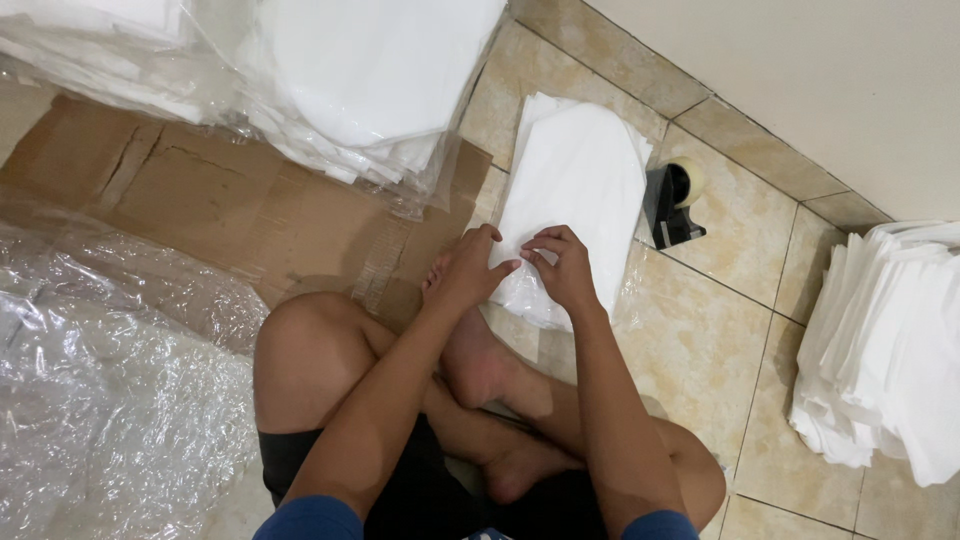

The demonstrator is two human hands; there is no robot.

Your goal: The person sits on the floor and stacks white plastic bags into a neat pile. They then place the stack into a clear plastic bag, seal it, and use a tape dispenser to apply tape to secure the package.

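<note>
A folded white cloth in a clear plastic bag [575, 190] lies on the tiled floor in front of my crossed legs. My left hand [468, 268] and my right hand [560, 265] both rest on its near end, fingertips pinching the bag's edge close together. The far end of the cloth lies flat and untouched.
A black tape dispenser [670, 205] stands just right of the cloth. A pile of white cloths [890, 350] sits at the right by the wall. Bagged white cloths [350, 80] are stacked on flattened cardboard [220, 200] at upper left. Crumpled clear plastic [100, 380] fills the left.
</note>
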